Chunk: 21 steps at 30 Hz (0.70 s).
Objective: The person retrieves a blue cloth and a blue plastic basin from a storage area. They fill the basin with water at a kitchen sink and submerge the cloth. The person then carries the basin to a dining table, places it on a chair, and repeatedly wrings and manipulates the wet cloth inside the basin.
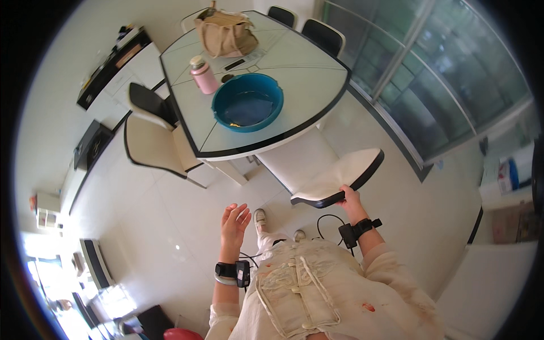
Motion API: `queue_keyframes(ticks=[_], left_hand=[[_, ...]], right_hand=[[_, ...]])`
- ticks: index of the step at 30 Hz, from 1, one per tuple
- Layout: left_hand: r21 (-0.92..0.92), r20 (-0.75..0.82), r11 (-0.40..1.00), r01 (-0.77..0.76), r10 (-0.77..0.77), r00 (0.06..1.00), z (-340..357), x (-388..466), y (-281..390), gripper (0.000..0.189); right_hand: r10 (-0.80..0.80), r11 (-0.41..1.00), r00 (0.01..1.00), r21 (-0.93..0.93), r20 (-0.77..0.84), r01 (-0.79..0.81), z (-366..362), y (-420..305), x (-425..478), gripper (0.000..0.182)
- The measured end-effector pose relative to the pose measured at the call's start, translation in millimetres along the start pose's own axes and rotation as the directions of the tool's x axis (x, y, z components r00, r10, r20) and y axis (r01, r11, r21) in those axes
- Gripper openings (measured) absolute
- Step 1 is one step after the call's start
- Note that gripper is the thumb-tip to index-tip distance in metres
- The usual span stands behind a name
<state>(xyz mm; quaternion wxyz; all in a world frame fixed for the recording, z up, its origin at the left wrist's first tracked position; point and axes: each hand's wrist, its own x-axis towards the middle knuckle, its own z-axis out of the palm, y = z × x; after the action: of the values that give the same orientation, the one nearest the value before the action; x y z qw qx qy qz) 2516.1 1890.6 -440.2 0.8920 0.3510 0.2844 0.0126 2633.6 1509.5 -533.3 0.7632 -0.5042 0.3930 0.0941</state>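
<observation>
My right hand (350,200) grips the black-edged top of the backrest of a cream dining chair (312,163). That chair's seat reaches towards the near end of a glass-topped dining table (293,100). In the air to the left is my left hand (234,227), holding nothing, its fingers apart and slightly curled. On the table stands a teal plastic basin (278,102) that seems to hold some water. Just left of it is a pink thermos bottle (205,77) with a pale cap.
A tan fabric bag (225,34) sits at the table's far end. Another cream-and-black chair (151,138) stands along the left side. Sliding glass doors (429,72) run along the right. Against the left wall is a black box (92,144). Pale tiles (157,216) cover the floor.
</observation>
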Motion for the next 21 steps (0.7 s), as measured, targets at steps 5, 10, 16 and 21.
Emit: queue_keyframes(ticks=[5,10,16,21], left_hand=[[0.037,-0.072,0.995,-0.096,0.099,0.992,-29,-37,-1,0.013],[0.024,-0.113,0.996,-0.083,0.085,0.99,-46,-51,-4,0.012],[0.057,-0.004,0.998,0.036,-0.035,0.999,-17,-30,-19,0.013],[0.107,0.078,0.989,0.106,-0.114,0.99,11,-11,-25,0.013]], right_hand=[[-0.038,0.999,0.999,-0.039,-0.003,0.038,-31,-18,-1,0.027],[-0.094,0.978,0.992,-0.177,0.081,0.107,-93,-42,-33,0.034],[-0.039,0.954,0.999,-0.298,-0.005,0.035,-208,-33,-71,0.036],[-0.062,0.939,0.979,-0.345,-0.193,-0.008,-267,-14,-88,0.033]])
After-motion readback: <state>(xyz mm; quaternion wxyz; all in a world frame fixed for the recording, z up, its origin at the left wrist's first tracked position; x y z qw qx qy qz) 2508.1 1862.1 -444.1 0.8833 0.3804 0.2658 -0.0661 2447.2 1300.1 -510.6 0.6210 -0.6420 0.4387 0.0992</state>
